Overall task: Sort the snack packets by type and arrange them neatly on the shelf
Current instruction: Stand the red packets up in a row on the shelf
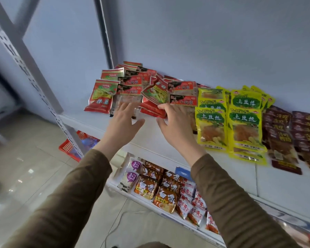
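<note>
Red snack packets [150, 97] heaped at fingertips; left grip [123, 119] splayed, right grip [172, 119] fingers extended, touching heap.

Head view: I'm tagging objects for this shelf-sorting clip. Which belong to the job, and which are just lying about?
Job:
mixed red foil packets
stacked yellow potato-shred packets
dark maroon packets
white top shelf
left hand
right hand

Lying about:
red plastic basket
lower-shelf orange noodle packs

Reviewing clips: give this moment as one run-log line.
stage: sorting red packets | left hand: open, over pile | right hand: fingertips touching pile | yellow packets: grouped | shelf
</note>
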### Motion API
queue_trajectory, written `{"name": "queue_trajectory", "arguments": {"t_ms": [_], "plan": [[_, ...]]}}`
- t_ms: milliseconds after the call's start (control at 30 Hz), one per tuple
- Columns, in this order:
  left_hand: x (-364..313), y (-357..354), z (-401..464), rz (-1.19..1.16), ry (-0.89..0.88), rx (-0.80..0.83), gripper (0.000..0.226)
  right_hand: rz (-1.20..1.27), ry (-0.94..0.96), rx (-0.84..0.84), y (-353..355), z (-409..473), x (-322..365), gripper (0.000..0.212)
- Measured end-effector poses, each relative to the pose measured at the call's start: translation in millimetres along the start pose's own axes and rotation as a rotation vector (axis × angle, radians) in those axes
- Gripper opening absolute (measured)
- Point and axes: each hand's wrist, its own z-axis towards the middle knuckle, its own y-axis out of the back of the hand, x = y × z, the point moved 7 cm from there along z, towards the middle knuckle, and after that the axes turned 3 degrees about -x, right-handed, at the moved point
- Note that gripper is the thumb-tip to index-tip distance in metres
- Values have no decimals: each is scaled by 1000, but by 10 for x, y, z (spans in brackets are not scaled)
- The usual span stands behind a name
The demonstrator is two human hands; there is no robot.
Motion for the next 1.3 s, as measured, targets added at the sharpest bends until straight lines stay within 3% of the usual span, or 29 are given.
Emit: {"name": "queue_trajectory", "arguments": {"t_ms": [233, 500, 700, 833, 967, 1133, 1300], "plan": [[873, 446, 400, -14, -42, 25, 52, 15, -58, -41, -552, 356, 779, 39], [1476, 573, 873, -120, -31, 19, 54, 129, -151, 6, -1001, 770, 1032, 54], [1848, 523, 1238, -251, 122, 23, 58, 309, -242, 76, -1462, 1176, 1092, 62], [2094, 376, 1450, -408, 240, 125, 64, 495, -402, 100, -1749, 1386, 1159, 64], [2278, 247, 1702, -451, 339, 185, 82, 534, -454, 53, -1934, 1519, 1274, 64], [2306, 156, 1903, -436, 260, 218, 81, 499, -518, -36, -2018, 1691, 1298, 57], [2320, 153, 1951, -521, 248, 225, 76, 618, -600, -113, -2038, 1833, 1288, 48]]}}
